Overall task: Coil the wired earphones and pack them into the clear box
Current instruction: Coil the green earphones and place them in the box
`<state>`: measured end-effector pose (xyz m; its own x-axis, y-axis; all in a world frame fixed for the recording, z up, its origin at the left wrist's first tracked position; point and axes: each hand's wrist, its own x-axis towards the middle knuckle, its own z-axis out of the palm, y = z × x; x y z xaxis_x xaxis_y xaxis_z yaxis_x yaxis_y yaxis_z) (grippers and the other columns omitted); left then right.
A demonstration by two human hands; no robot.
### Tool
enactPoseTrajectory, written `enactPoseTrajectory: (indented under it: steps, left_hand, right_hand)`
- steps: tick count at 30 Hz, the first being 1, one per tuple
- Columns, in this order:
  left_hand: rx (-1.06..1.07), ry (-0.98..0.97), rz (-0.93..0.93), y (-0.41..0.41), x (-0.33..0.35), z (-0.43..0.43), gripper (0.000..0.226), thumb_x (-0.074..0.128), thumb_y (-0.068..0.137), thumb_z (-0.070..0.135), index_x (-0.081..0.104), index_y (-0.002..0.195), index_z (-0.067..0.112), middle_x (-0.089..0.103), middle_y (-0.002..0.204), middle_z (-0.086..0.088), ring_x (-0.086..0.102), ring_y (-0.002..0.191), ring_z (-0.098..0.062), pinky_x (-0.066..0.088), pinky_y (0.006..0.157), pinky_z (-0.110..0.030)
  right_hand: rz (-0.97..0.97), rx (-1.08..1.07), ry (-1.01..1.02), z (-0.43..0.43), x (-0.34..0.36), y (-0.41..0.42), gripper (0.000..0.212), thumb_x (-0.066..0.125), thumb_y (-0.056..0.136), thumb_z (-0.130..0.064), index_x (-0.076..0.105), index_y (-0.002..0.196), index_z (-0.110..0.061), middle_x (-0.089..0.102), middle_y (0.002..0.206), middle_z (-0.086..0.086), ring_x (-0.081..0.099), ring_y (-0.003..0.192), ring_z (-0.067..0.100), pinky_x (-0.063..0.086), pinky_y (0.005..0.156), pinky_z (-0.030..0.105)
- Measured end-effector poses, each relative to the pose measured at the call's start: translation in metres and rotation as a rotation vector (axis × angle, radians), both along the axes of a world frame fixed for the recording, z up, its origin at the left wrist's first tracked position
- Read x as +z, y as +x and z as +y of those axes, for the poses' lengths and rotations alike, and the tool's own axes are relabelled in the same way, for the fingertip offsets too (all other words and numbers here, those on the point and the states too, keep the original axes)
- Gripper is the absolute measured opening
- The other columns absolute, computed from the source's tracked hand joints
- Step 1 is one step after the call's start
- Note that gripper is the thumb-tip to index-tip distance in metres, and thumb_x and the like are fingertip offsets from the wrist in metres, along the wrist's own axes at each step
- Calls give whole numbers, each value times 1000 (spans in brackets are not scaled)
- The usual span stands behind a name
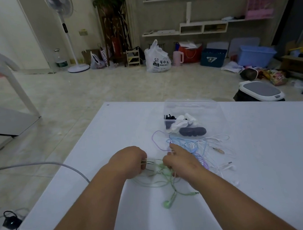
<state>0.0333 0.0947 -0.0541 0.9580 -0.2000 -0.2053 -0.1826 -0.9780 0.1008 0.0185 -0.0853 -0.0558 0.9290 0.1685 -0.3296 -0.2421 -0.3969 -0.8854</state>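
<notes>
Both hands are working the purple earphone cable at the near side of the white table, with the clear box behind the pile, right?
Not quite: the head view shows the left hand and right hand holding the green earphone cable, not purple. The clear box does sit behind the pile on the white table.

White table (266, 158) with tangled earphones (198, 147), clear box (189, 106).

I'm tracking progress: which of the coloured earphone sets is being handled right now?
The green earphones: both hands, left hand and right hand, grip its cable, while the purple, blue and white sets lie loose beyond.
</notes>
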Motion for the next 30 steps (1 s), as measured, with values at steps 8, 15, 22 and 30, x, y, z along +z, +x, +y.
enactPoseTrajectory:
  steps: [8, 15, 22, 30]
  left_hand:
    - [44, -49, 58, -2, 6, -5, 24, 54, 80, 7, 59, 96, 24, 55, 98, 4, 50, 87, -17, 36, 68, -26]
    - [182, -388, 264, -6, 17, -19, 47, 65, 78, 17, 47, 120, 28, 54, 107, 0, 66, 90, -26, 58, 61, -31]
    - [118, -327, 264, -8, 16, -16, 43, 69, 79, 22, 53, 117, 36, 60, 108, -1, 64, 79, -21, 55, 56, -27]
    - [-8, -406, 148, -7, 20, -12, 65, 82, 70, 20, 39, 115, 38, 58, 98, 7, 55, 78, -9, 46, 71, -25]
  right_hand:
    - [24, -132, -16, -10, -8, 8, 17, 53, 84, -12, 52, 95, -25, 66, 95, 7, 57, 68, 20, 51, 67, 36]
    - [27, 52, 29, -8, -2, -4, 18, 59, 76, 3, 73, 86, -2, 63, 66, 10, 55, 55, 20, 48, 57, 29]
    - [26, 279, -35, 0, 1, -15, 27, 53, 69, 0, 75, 79, -12, 59, 66, 7, 52, 62, 16, 44, 66, 30]
    - [-4, 343, -119, 0, 5, -17, 27, 52, 75, -3, 74, 87, -12, 58, 65, 2, 49, 59, 12, 40, 56, 20]
